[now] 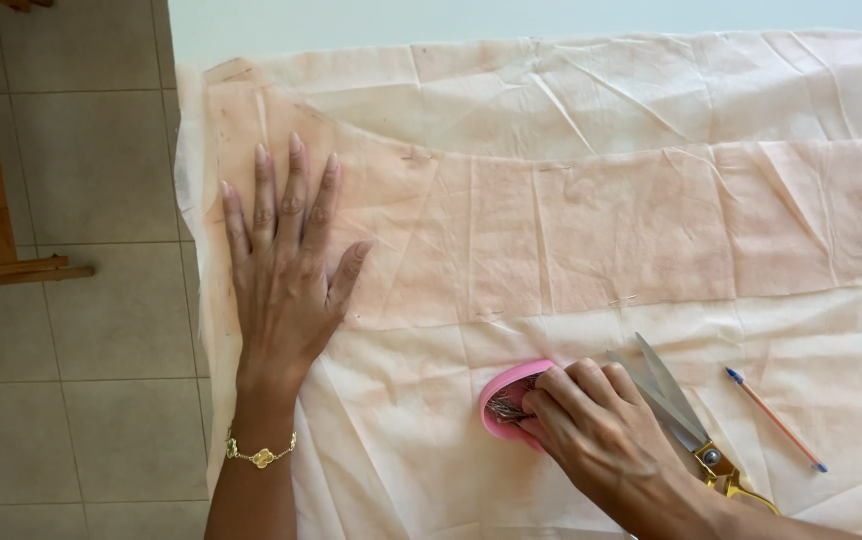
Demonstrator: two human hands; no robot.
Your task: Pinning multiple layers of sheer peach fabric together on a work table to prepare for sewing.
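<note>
Left hand (286, 270) flat on cloth (591, 230), fingers spread, palm pressing near cloth's left edge; gold bracelet (260, 455) on wrist. Right hand (596, 430) lower on cloth, fingers curled together, tips dipping into pink pin dish (509, 400); whether it pinches pin, cannot tell. Dish sits on cloth right of left hand. Scissors (676, 410) lie on cloth, touching right hand's far side, blades shut, gold handles partly hidden by wrist. Pencil (776, 418) on cloth right of scissors, apart. Tiled floor (81, 400) left of cloth.
</note>
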